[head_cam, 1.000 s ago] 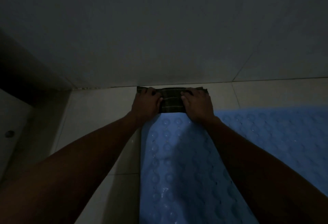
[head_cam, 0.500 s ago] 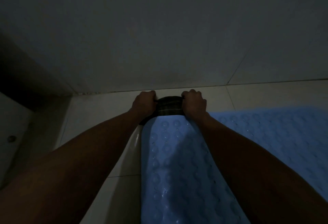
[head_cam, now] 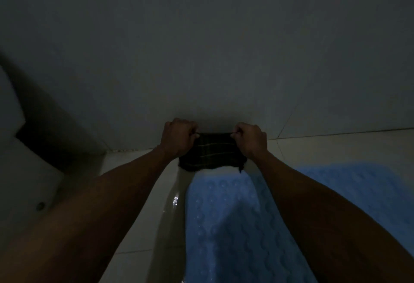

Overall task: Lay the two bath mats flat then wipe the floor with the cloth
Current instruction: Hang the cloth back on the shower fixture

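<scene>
A dark plaid cloth (head_cam: 212,152) hangs stretched between my hands, just above the floor near the wall. My left hand (head_cam: 178,138) pinches its top left corner and my right hand (head_cam: 252,139) pinches its top right corner. Below the cloth a light blue bath mat (head_cam: 224,226) with round bumps lies flat on the pale tiled floor (head_cam: 139,226) between my forearms. More blue mat (head_cam: 358,193) spreads to the right, partly hidden by my right arm; I cannot tell whether it is a second mat.
A grey tiled wall (head_cam: 201,47) rises right behind the cloth. A white fixture (head_cam: 24,170) with a small round fitting stands at the left. A wet, shiny patch (head_cam: 175,200) lies on the floor beside the mat's left edge.
The cloth was pressed flat on the floor under both hands. My fingers closed on its ends and lifted it, so it now hangs spread between my hands.
</scene>
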